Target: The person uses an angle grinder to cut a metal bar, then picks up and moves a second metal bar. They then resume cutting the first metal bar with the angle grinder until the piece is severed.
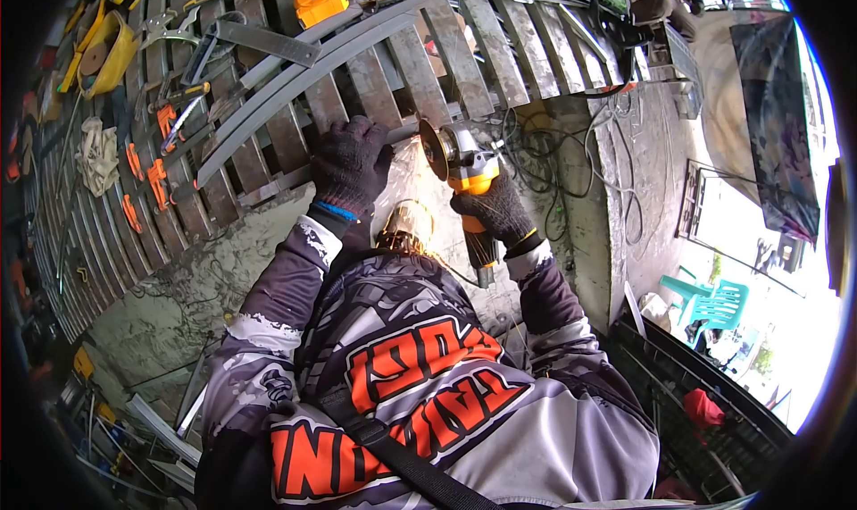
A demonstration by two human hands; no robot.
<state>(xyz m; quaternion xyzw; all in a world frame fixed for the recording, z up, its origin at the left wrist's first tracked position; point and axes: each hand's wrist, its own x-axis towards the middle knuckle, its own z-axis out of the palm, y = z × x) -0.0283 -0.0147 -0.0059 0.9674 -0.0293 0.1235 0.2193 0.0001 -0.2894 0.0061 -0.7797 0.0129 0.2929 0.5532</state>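
My left hand (351, 166), in a dark knit glove, is closed around a thin metal bar (403, 132) at the front edge of the slatted metal table (368, 79). The yellow and silver angle grinder (471, 163) is in my right hand (500, 211), also gloved, with the fingers wrapped round its body. Its disc (435, 150) stands upright at the bar's right part, a short way right of my left hand. Bright sparks (412, 184) stream down from the disc toward my lap.
Grey metal strips (308, 79), a metal square (268, 43), a yellow tape measure (320, 3), orange clamps (158, 184) and a cloth (97, 156) lie on the slats. Black cables (558, 166) coil at the right. A green chair (717, 305) stands farther right.
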